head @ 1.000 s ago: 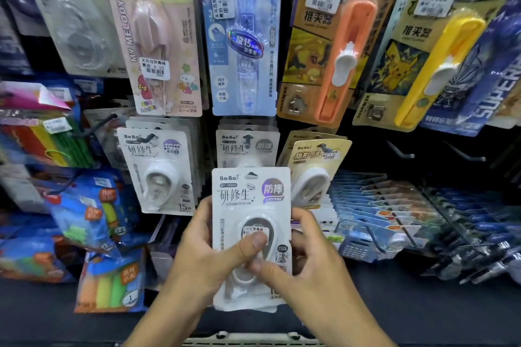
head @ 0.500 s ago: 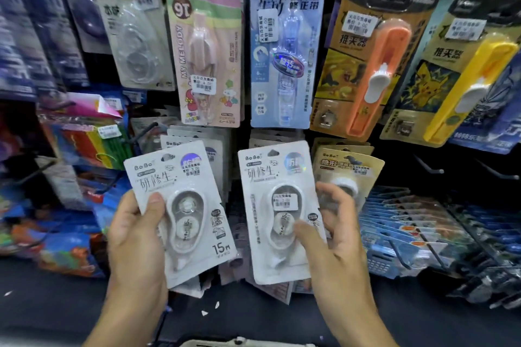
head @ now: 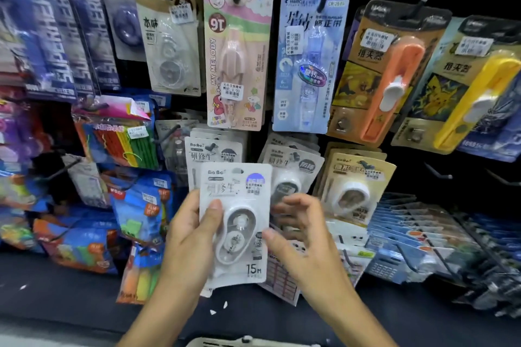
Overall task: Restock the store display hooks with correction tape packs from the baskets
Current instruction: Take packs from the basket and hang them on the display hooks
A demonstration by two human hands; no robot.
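One pack [head: 236, 222] pinched in my left hand [head: 191, 236], centre frame; right hand [head: 298, 236] loose-fingered, thumb at its edge. I'd line its hole up with the matching row's hook [head: 212, 146] behind.

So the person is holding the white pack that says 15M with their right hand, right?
Not quite. The head view shows the left hand holding the white 15M pack, its thumb pressed on the front. The right hand is beside the pack's right edge; whether its thumb touches the edge is unclear.
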